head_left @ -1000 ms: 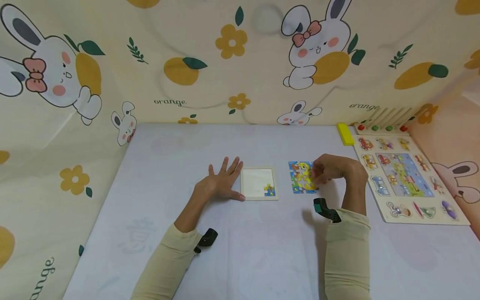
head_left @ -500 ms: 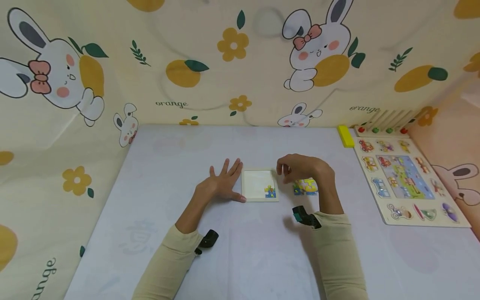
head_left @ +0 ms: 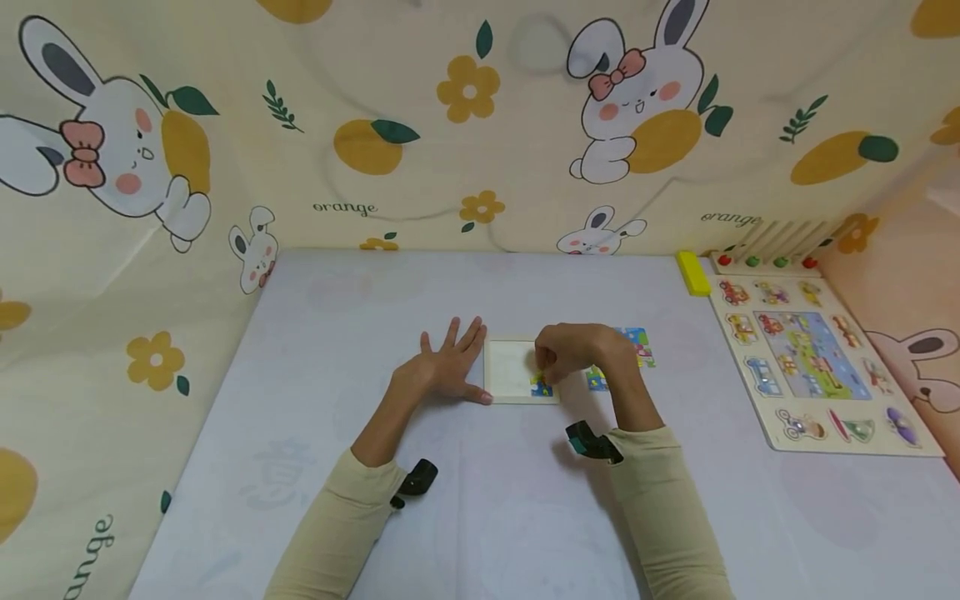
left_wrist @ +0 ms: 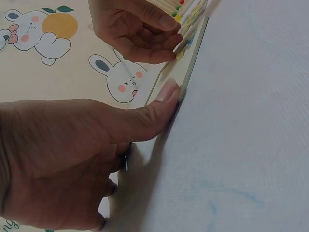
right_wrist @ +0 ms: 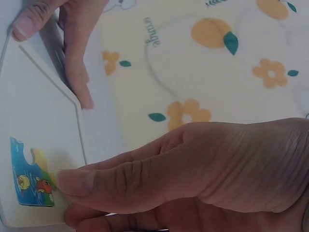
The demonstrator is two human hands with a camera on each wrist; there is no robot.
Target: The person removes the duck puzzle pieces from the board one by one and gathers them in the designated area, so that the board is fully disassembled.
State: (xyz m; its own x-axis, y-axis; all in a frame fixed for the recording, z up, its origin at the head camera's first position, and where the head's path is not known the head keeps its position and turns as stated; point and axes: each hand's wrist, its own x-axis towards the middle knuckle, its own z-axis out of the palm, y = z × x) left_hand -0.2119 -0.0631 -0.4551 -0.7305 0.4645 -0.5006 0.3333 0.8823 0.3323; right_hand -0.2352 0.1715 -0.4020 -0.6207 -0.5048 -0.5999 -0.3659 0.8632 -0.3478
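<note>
My left hand [head_left: 444,368] lies with fingers spread on the table at the left side of a small square puzzle tray [head_left: 508,367]. Its thumb [left_wrist: 161,104] presses on the tray's near left corner. My right hand [head_left: 576,346] is over the tray's right side, thumb and fingers pinched together at a puzzle piece that they mostly hide. Under the fingertips, a blue, yellow and green patch of puzzle [right_wrist: 29,176] with a duck shows in the tray's near right corner. More puzzle pieces [head_left: 639,343] lie to the right of the tray, partly behind my right wrist.
A large wooden picture puzzle board [head_left: 821,425] lies at the right, with a rack of wooden rods [head_left: 787,242] behind it. Beside them sits a yellow block [head_left: 693,273]. A patterned cloth wall [head_left: 420,233] borders the table's back and sides.
My right hand has moved left from the loose puzzle pieces to the tray and come down at its near right corner. My left hand stays at the tray's left edge.
</note>
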